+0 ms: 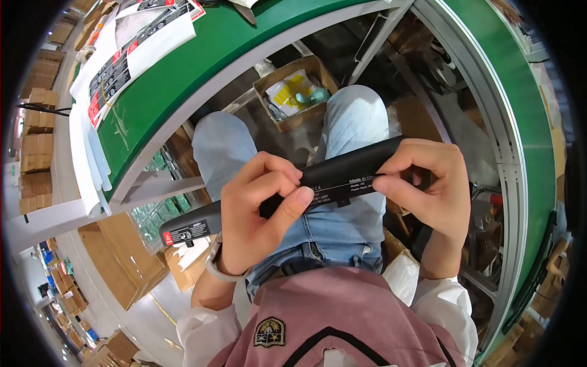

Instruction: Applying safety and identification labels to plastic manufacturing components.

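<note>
A long black bar-shaped device [348, 166] lies slantwise across my lap, its right end higher in the picture. White printing and a small dark tab show along its lower side, and a red-and-white sticker [188, 234] sits near its left end. My left hand [260, 211] is closed around the middle, with thumb and fingertips at the left end of the printing. My right hand [431, 183] is closed near the right end, thumb and forefinger pinched at the printing's right end. Whether a loose label edge is between those fingertips I cannot make out.
A green-topped workbench [156, 101] curves around in front, with printed sticker sheets [125, 67] at its left and a blade-like metal tool [246, 13] at its far edge. Below stands an open cardboard box [284, 124] with packets inside. A large carton [122, 257] is at the left.
</note>
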### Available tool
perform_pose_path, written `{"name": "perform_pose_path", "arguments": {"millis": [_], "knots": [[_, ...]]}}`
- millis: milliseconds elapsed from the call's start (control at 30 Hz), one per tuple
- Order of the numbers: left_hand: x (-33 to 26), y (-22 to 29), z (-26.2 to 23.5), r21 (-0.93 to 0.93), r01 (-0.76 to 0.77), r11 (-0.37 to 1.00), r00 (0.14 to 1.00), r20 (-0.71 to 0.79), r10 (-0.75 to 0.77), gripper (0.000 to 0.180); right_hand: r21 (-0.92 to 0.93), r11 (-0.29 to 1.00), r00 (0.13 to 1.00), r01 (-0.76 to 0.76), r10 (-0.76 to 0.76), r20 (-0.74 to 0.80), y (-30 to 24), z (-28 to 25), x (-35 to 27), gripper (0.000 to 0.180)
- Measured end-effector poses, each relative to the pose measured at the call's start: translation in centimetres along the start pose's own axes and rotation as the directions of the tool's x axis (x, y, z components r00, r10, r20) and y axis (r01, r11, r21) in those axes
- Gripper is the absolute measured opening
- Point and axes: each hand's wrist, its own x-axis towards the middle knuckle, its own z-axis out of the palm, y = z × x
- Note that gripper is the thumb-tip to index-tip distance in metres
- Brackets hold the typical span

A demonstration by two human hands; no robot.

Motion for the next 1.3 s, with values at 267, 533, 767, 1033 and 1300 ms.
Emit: {"name": "perform_pose_path", "arguments": {"millis": [267,533,767,1033,1300], "knots": [[-0.1,0.6,0.7,0.238,0.008,0.971,1.000,-0.026,-0.002,0.016,-0.287,0.957,0.998,-0.053,0.041,-0.045,-0.8,1.1,0.7,0.012],[-0.3,-0.1,1.4,0.312,-0.053,0.948,0.999,0.003,0.054,0.015,-0.347,0.936,0.998,-0.064,0.069,0.001,-0.5,0.8,0.9,0.012],[-0.2,0.3,1.5,0.376,-0.027,0.926,1.000,0.022,0.020,0.017,-0.331,0.939,0.995,-0.093,0.100,0.002,-0.4,0.9,0.8,0.013],[-0.1,-0.1,0.6,0.450,-0.130,0.883,0.990,0.107,0.091,0.022,-0.342,0.937,0.996,-0.071,0.085,0.028,-0.2,0.7,0.5,0.014],[0.0,-0.6,-0.5,0.203,0.111,0.973,0.986,0.099,-0.133,0.034,-0.313,0.945,0.993,-0.097,0.112,0.029,0.2,0.9,0.5,0.016]]}}
